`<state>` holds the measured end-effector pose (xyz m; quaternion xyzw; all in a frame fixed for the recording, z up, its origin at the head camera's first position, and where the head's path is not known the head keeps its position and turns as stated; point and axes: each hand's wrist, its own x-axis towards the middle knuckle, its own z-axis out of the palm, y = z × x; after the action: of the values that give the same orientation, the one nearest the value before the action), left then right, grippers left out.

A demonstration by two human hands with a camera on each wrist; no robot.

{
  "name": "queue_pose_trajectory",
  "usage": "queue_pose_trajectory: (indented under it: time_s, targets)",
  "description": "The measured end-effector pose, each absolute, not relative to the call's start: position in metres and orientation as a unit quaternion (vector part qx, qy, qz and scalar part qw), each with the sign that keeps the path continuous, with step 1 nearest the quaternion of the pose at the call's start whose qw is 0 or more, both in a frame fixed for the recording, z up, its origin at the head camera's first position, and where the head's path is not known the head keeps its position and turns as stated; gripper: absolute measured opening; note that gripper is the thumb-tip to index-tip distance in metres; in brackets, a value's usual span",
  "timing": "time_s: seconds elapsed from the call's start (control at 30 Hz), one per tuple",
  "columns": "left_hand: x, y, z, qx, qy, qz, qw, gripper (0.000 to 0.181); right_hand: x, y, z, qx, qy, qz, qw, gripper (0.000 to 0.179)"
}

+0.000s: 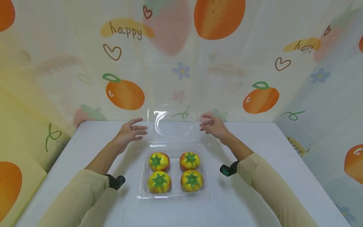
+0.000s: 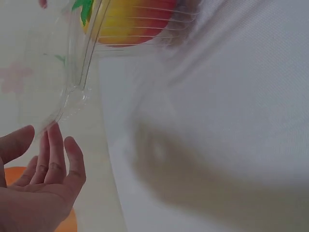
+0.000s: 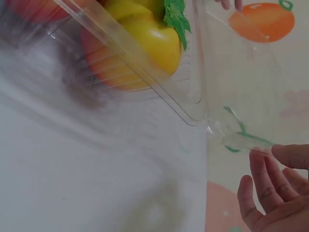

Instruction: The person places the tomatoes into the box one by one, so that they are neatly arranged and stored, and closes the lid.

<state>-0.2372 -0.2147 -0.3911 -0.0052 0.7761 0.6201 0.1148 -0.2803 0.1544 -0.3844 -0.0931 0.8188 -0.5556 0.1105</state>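
Note:
A clear plastic clamshell box [image 1: 175, 189] stands on the table with its lid [image 1: 174, 124] raised at the back. Inside sit several yellow-and-red round fruits [image 1: 159, 182] with green star-shaped tops, in two columns. My left hand [image 1: 127, 134] is at the lid's left edge, its slightly bent fingertips touching the plastic; the thumb [image 2: 17, 145] is apart from them. At the right edge, my right hand [image 1: 214, 126] touches the lid with its fingertips. In the right wrist view, the thumb [image 3: 292, 155] lies close to the lid's corner, and I cannot tell how firmly it bears.
The box rests on a white-covered table [image 1: 93, 142]. Behind hangs a pale curtain [image 1: 158, 69] printed with fruit, hearts and words, close to the raised lid. Dark wrist-camera mounts [image 1: 115, 182] project below both forearms.

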Motion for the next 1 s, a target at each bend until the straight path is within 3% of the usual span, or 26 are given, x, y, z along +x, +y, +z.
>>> queue_pose_trajectory:
  time_s: [0.13, 0.6, 1.0]
  targets:
    - [-0.239, -0.214, -0.391, -0.006, 0.786, 0.610, 0.099, 0.061, -0.280, 0.155, -0.382, -0.095, 0.817, -0.559, 0.107, 0.051]
    - [-0.232, -0.210, -0.388, 0.025, 0.810, 0.581, 0.080, 0.044, -0.269, 0.166, -0.374, -0.148, 0.825, -0.541, 0.069, 0.027]
    - [-0.231, -0.207, -0.384, 0.060, 0.814, 0.576, 0.050, 0.032, -0.260, 0.170, -0.365, -0.221, 0.834, -0.505, -0.001, 0.011]
